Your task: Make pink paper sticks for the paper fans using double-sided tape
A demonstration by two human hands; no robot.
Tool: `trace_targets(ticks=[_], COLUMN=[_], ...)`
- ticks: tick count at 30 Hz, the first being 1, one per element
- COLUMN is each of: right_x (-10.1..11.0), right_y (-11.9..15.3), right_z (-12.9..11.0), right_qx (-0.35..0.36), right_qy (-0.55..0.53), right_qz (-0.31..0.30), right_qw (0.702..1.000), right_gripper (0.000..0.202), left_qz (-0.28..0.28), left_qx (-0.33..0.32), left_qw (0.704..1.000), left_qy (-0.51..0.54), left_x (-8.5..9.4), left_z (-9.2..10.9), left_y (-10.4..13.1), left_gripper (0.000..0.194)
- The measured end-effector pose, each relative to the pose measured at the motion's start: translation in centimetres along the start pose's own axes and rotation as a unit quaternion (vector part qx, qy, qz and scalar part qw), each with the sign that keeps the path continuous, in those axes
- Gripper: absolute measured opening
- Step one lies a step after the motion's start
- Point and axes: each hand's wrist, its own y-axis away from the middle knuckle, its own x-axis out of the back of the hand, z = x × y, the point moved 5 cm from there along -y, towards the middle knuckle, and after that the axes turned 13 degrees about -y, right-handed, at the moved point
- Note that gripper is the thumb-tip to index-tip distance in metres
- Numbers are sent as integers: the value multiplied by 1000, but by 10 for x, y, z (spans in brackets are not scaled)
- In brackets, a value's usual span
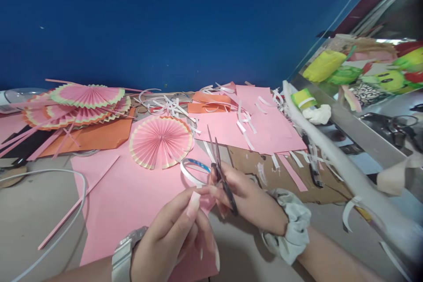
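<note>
My left hand [175,233] has its thumb and fingers pressed together on a small piece of white tape [195,199]. Black-handled scissors [218,163] are in my right hand [236,191], blades pointing up and partly apart. The right fingertips meet those of the left hand. Beside the scissors is a roll of white tape [185,175] with blue print inside its ring; whether my right fingers also hold it, I cannot tell. Below the hands lies a large pink paper sheet [132,202]. A pleated pink paper rosette [161,141] with a pale yellow edge rests on that sheet.
More pleated rosettes [89,97] are stacked at the left on orange paper [95,141]. Pink sheets [257,128] and white paper strips [175,108] lie at the back. A white cable [84,185] curves at left. Right, a white bar [317,145] borders a cluttered tray [350,114].
</note>
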Motion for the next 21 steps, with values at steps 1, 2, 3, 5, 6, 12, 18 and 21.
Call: trace_targets(ticks=[1,2,3,5,6,12,18,21], right_x=[3,7,13,25,31,40,9,0], right_y=[0,-1,0,2,4,13,13,13], right_z=[1,1,0,-4,-8,-28,-21,-13], right_qx=[10,20,31,52,61,90,78,80], right_qy=[13,21,26,25,22,130,201,175], right_qz=[17,34,48,70,81,78,9,-14], right_qw=[1000,999,998,996,995,984,976,981], right_gripper=[18,16,13,9,10,16,21,29], left_qz=[-5,-7,-5,2,10,162,166,197], left_qx=[2,4,7,11,8,-189,-268,-230], left_qw=[1000,1000,1000,1000,1000,956,864,871], left_qy=[-5,-6,-4,5,11,-156,-392,-386], left_x=[0,1,2,6,9,38,28,26], left_z=[0,-1,-3,-8,-10,15,34,30], left_y=[0,-1,-1,-3,-4,-2,-2,-7], left_gripper=[35,33,31,28,28,23,50,47])
